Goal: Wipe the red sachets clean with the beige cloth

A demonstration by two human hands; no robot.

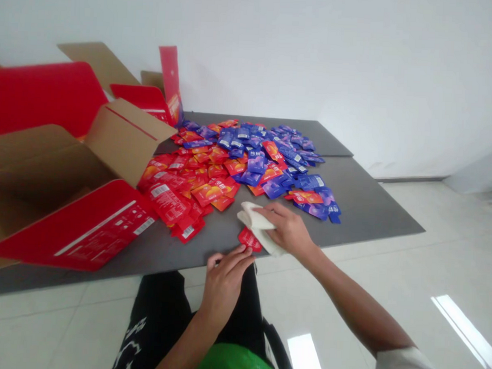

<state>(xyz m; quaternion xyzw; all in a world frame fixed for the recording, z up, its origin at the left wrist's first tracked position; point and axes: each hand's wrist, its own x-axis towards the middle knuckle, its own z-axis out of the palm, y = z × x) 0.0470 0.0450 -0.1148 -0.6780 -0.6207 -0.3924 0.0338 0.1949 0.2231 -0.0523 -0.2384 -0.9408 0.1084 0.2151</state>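
Note:
My right hand (291, 230) is closed on a folded white cloth (257, 219), which covers part of a red packet (249, 239) near the table's front edge. From below, my left hand (225, 276) reaches up with its fingers stretched out. Its fingertips rest on the near end of that same packet, while the thumb stands apart to the left. Just beyond lies a loose heap of small packets, red and orange ones (207, 185) on the left and blue-purple ones (257, 162) mostly on the right.
An open cardboard box (128, 141) with red outer flaps stands on the left of the grey table (368, 195). Behind it is another red box (169, 72). A white wall (317, 57) rises at the back. Something green (234, 363) lies at my lap.

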